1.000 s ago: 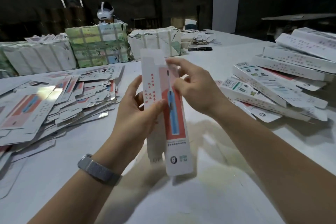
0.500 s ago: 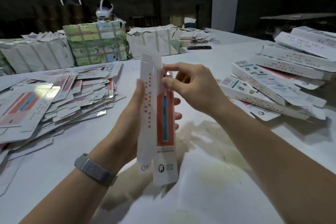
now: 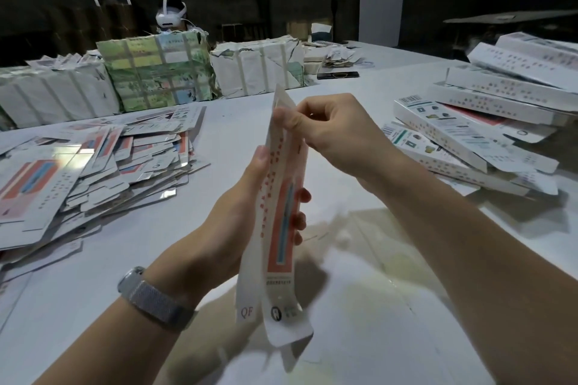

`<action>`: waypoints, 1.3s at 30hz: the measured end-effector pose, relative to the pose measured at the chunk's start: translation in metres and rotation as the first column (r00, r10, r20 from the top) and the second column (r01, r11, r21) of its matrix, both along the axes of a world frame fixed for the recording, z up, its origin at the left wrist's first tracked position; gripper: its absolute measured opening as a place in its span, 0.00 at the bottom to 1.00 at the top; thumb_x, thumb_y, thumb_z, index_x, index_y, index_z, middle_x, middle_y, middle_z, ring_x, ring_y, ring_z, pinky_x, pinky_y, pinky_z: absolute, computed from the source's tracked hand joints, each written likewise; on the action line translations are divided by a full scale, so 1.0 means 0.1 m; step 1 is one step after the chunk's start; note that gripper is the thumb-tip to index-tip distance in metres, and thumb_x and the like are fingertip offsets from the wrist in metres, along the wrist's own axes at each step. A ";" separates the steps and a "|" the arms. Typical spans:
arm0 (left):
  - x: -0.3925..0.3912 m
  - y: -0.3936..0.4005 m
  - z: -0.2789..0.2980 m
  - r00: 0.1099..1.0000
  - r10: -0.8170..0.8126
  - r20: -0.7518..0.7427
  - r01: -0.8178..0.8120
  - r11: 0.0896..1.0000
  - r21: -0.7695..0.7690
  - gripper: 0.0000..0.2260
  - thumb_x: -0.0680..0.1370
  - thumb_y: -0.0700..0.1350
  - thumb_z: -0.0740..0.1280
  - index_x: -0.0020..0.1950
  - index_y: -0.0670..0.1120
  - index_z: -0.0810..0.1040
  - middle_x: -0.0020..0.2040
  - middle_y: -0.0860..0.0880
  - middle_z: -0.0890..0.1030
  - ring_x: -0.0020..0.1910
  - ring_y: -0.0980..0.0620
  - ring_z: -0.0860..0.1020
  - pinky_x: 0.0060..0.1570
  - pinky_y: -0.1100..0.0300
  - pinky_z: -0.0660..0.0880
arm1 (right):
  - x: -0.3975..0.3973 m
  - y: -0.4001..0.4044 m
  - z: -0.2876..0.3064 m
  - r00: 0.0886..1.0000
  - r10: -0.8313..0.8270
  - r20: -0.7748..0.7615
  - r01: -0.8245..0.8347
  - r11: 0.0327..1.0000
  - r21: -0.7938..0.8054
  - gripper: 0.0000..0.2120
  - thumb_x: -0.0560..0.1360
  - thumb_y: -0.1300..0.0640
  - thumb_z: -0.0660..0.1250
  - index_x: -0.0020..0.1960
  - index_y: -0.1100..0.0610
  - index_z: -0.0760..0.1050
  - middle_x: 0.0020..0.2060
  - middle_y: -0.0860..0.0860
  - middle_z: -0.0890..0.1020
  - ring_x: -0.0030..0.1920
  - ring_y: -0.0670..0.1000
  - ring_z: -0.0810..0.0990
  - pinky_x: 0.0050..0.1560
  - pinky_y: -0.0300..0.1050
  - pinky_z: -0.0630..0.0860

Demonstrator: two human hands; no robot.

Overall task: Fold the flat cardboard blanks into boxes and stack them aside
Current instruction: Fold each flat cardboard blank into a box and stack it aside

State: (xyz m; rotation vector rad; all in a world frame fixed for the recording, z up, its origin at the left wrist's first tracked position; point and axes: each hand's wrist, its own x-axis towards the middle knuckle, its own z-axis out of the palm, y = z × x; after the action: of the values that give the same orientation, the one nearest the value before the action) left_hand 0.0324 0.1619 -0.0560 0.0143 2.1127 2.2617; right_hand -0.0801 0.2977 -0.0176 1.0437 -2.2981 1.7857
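While the left hand (image 3: 250, 212) grips the middle of a half-opened toothbrush box blank (image 3: 278, 228), thumb on its near side and fingers curled round the far side, the right hand (image 3: 328, 134) pinches the blank's top flap between thumb and forefinger. Blank is held upright above the near edge of the table (image 3: 359, 306), clear of it; its bottom flap hangs loose. Judgement: folding of one box is under way, at the top closure. Next move calls for tucking that flap in, then closing the bottom. Loose flat blanks (image 3: 93, 172) lie heaped at the left edge. Finished boxes (image 3: 488, 122) are stacked at the right edge. Wrapped bundles (image 3: 156, 72) line the far edge.
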 end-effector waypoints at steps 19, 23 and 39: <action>-0.07 0.05 -0.05 0.998 0.009 0.065 -0.012 0.999 0.045 0.30 0.75 0.67 0.60 0.63 0.44 0.76 0.45 0.45 0.82 0.37 0.49 0.79 0.35 0.56 0.80 | -0.09 0.26 0.19 0.974 0.079 0.211 -0.084 0.996 0.013 0.18 0.76 0.54 0.72 0.42 0.71 0.77 0.24 0.49 0.63 0.24 0.45 0.58 0.25 0.37 0.56; -0.09 0.02 -0.02 1.000 0.016 0.003 -0.016 0.999 -0.030 0.37 0.73 0.72 0.60 0.71 0.47 0.69 0.49 0.43 0.82 0.40 0.47 0.81 0.38 0.54 0.80 | -0.01 0.12 0.11 0.994 0.053 0.096 -0.048 0.997 -0.062 0.16 0.77 0.52 0.71 0.34 0.59 0.76 0.22 0.42 0.75 0.24 0.40 0.72 0.27 0.32 0.68; -0.07 0.01 -0.02 0.890 0.285 -0.356 -0.342 0.933 -0.109 0.35 0.73 0.48 0.66 0.76 0.69 0.60 0.63 0.55 0.79 0.52 0.53 0.84 0.44 0.57 0.81 | 0.08 -0.07 -0.05 0.930 -0.303 -0.206 0.263 0.943 -0.202 0.09 0.78 0.48 0.69 0.53 0.51 0.75 0.28 0.47 0.73 0.29 0.43 0.71 0.33 0.38 0.69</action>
State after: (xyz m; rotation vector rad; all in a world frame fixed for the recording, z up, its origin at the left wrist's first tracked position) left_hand 0.0251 0.1634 -0.0585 0.0588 2.6549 2.3818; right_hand -0.0717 0.2910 -0.0231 0.7972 -1.9958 1.6155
